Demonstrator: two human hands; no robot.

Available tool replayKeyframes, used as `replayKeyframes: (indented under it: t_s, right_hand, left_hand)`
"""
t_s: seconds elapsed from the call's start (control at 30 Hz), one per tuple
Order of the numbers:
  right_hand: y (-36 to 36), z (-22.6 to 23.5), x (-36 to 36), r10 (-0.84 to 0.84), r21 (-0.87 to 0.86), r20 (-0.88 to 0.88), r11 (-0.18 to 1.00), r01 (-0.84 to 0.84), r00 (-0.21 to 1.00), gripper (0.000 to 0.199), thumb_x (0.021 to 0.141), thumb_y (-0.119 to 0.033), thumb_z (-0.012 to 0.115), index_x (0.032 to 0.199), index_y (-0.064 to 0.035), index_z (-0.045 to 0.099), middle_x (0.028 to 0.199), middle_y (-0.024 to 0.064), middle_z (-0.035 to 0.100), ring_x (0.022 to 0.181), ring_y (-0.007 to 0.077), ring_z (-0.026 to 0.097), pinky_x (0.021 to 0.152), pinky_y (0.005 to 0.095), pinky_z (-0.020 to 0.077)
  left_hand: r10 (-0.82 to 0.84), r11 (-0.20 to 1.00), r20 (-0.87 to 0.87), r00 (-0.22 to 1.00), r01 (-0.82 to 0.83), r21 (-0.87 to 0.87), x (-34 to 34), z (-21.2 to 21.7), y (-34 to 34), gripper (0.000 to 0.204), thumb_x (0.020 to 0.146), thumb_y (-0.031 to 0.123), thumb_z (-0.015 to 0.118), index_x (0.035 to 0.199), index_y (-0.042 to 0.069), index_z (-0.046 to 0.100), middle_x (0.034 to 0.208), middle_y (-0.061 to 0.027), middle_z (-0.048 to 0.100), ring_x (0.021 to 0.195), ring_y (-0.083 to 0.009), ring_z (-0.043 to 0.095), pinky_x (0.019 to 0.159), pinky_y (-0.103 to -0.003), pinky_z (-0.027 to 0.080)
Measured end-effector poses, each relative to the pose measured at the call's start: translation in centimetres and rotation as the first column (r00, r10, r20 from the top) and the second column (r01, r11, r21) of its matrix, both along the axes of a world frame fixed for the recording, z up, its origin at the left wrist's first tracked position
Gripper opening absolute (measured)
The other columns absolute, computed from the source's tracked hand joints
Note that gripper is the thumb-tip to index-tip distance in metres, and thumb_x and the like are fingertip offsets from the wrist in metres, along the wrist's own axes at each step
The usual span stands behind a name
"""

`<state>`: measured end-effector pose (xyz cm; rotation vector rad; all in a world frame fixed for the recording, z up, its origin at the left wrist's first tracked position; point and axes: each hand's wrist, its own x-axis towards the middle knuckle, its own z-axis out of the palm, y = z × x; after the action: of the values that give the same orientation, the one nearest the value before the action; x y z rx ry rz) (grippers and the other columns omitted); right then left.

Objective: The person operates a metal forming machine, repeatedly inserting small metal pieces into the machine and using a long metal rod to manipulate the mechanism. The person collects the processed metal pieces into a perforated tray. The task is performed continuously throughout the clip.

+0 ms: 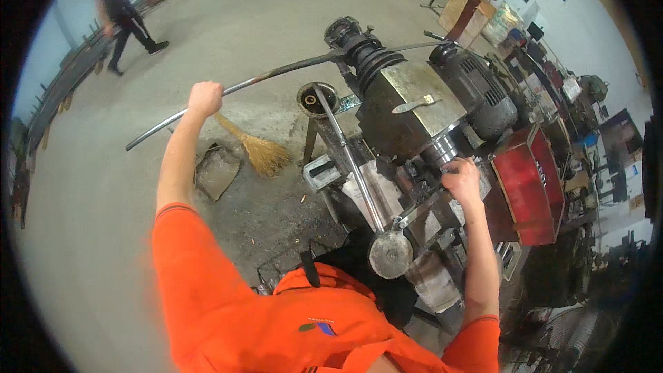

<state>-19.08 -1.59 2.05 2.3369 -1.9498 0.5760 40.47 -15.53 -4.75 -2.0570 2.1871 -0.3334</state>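
Observation:
My left hand (205, 99) is wrapped round a long metal bar (259, 77), which runs from the lower left up to the machine. The bar's far end reaches the dark, ribbed cylinder (364, 55) at the back of the machine's metal housing (414, 107). My right hand (461, 181) is at the shiny spindle nose (442, 150) on the near side, its fingers curled; what lies in them is hidden. A second metal rod (352, 159) slants from a round cup (318, 99) down to a round disc (391, 254) near my body. An electric motor (476, 90) sits right of the housing.
A red metal box (530, 186) stands to the right. On the floor at left lie a straw broom (262, 152) and a dustpan (218, 171). Cluttered benches line the right wall. A person (124, 17) walks at the far left beside stacked long bars (76, 69).

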Motion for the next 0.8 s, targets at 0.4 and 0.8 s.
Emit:
replayKeyframes:
  t_s: [0.4,0.8]
  right_hand:
    - [18.9,0.4,-7.4,-0.171,-0.160,0.182,0.966,0.201,0.968,0.035,0.052,0.001,0.055,0.087,-0.0024,0.065,0.104,0.0150,0.061,0.094,0.0340,0.056,0.083,0.0378,0.0456]
    - [49.3,-11.7,-15.9,-0.887,-0.069,-0.001,0.460,0.885,0.461,0.057,0.062,-0.009,0.060,0.118,0.0007,0.055,0.110,0.0219,0.059,0.104,0.0378,0.055,0.093,0.0397,0.0413]
  left_hand:
    - [0.001,0.904,-0.545,0.839,0.232,0.359,-24.7,-15.2,7.9,0.059,0.069,0.043,0.070,0.118,0.014,0.056,0.102,-0.0165,0.064,0.096,-0.0311,0.061,0.081,-0.043,0.049]
    - [-0.382,0.820,-0.069,0.921,0.373,0.433,-23.7,-15.3,2.7,0.025,0.071,0.020,0.066,0.096,0.016,0.066,0.099,-0.0054,0.066,0.093,-0.0241,0.063,0.073,-0.039,0.051]
